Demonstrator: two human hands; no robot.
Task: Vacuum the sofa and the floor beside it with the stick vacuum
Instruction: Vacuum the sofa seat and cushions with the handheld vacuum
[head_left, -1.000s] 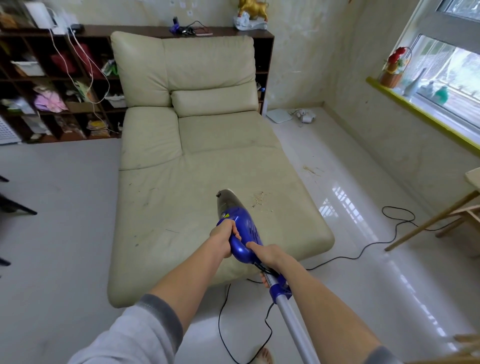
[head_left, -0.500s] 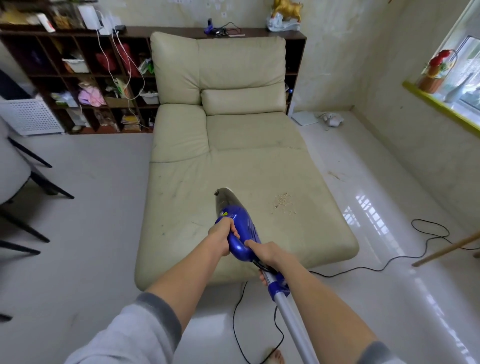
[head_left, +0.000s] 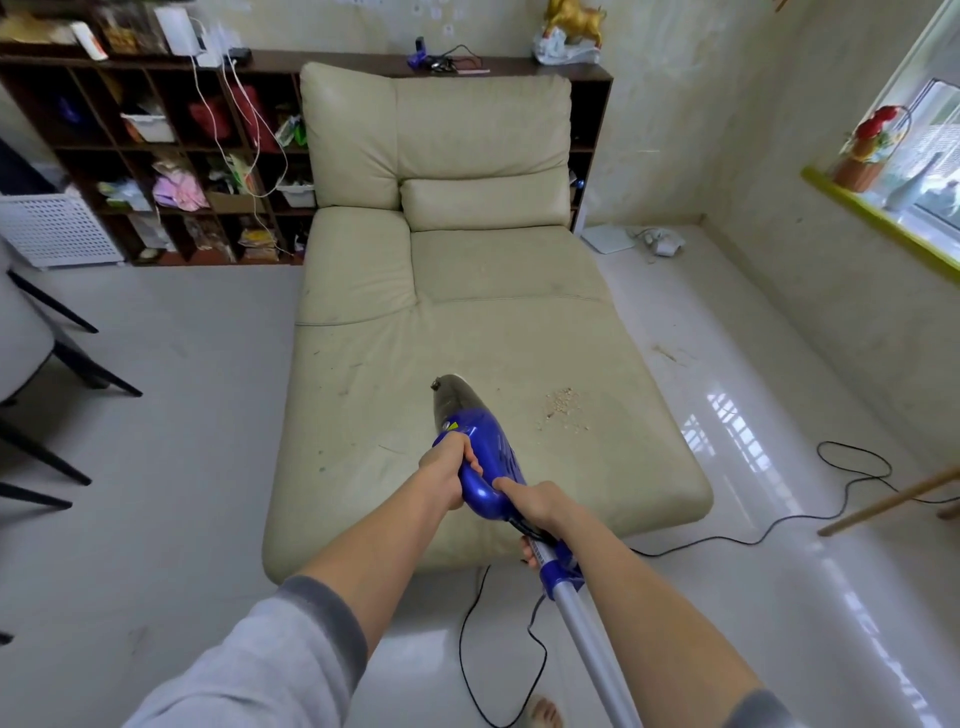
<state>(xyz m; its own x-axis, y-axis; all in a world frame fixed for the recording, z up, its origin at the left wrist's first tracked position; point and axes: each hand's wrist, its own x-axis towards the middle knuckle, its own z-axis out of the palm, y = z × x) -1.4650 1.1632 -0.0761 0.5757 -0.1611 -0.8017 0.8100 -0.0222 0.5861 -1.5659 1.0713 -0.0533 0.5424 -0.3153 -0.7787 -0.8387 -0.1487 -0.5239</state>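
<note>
Two hands grip the stick vacuum (head_left: 480, 457) over the sofa (head_left: 467, 322), at the middle of its near edge. Left hand (head_left: 447, 478) curls round the blue handle; right hand (head_left: 535, 506) closes on the joint above the silver tube. To work well, steer the clear nose toward the crumbs (head_left: 563, 408) by the sofa's right edge, keeping the cord (head_left: 779, 525) slack.

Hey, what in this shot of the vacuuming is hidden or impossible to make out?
- Vacuum nozzle tip: head view, hidden behind its own body.
- Silver tube: cut off by the bottom edge.
- Black cord: plug end runs off the right edge.
- Shelf contents: too small to identify.
</note>
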